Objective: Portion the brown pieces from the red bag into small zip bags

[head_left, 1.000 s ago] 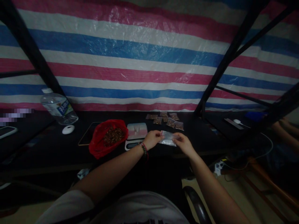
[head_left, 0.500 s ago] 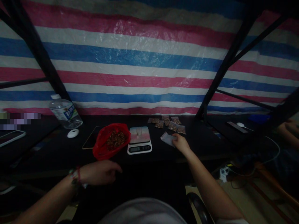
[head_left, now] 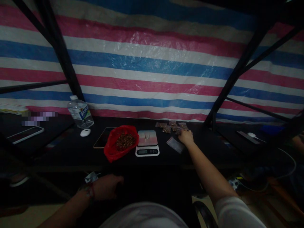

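Observation:
My right hand (head_left: pixel 186 138) reaches over the table, fingers closed at the near edge of a group of small clear bags (head_left: pixel 167 129) filled with brown bits. One small filled bag (head_left: pixel 178 130) shows at its fingertips, partly covered. Just below lies a flat, empty-looking plastic bag (head_left: pixel 175 144), apart from the fingers. Low in front of the table edge, my left hand (head_left: pixel 106 186) is in shadow with its fingers loosely apart and nothing visible in it. A red plastic bag (head_left: pixel 110 148) stands open, holding many brown bits (head_left: pixel 125 141). Beside it is a white kitchen scale (head_left: pixel 147 151) with a small pale item on its plate.
A dark tablet-like slab (head_left: pixel 101 139) lies partly under the red bag. Further left are a white mouse (head_left: pixel 85 132), a large clear bottle (head_left: pixel 80 113) and a phone (head_left: pixel 26 134). Black frame bars (head_left: pixel 234 79) rise at both sides before striped sheeting.
My right hand has let go of the flat plastic bag and moved up to the filled bags. The left hand has sunk slightly lower. The view has shifted left.

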`<state>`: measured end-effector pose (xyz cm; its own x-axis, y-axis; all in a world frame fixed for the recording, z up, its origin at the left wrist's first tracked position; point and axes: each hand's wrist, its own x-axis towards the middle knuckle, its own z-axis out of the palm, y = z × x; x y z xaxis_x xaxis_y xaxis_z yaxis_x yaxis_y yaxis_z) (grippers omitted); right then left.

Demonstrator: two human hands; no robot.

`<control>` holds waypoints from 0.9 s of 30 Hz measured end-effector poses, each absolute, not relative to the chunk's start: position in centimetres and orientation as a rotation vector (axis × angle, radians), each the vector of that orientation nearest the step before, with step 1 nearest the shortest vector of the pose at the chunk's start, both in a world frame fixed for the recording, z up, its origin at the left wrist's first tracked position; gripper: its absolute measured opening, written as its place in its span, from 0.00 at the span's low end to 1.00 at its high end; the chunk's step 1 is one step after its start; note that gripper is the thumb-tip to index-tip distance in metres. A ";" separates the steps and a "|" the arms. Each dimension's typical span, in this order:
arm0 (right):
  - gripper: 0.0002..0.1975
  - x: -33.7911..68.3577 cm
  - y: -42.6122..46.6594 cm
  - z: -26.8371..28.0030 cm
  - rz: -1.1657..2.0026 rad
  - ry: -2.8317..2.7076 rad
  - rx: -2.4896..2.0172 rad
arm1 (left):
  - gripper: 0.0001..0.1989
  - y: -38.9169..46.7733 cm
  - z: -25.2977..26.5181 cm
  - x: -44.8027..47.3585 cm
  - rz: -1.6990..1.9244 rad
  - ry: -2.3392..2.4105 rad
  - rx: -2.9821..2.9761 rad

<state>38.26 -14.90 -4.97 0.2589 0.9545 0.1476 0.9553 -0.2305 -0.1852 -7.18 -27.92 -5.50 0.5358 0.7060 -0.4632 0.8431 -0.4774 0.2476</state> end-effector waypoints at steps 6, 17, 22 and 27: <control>0.17 37.7 -13.7 -5.2 -0.123 -1.761 -2.360 | 0.11 -27.2 -6.4 -7.3 -0.230 1.447 2.330; 0.18 36.5 -14.1 -2.1 -0.041 -1.469 -1.962 | 0.14 -28.1 -4.0 -4.0 -0.131 1.002 2.431; 0.17 32.9 -14.4 1.3 0.207 -1.233 -1.519 | 0.14 -30.3 0.7 3.9 0.127 0.317 2.453; 0.16 28.2 -16.7 4.3 0.715 -0.919 -1.028 | 0.17 -29.7 -3.9 9.5 -0.108 0.042 2.284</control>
<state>28.23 -16.72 4.32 0.4479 0.8449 0.2923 -0.0752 0.3613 -0.9294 9.55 -29.75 -3.86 0.9957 -0.0052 -0.0921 0.0661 -0.6556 0.7522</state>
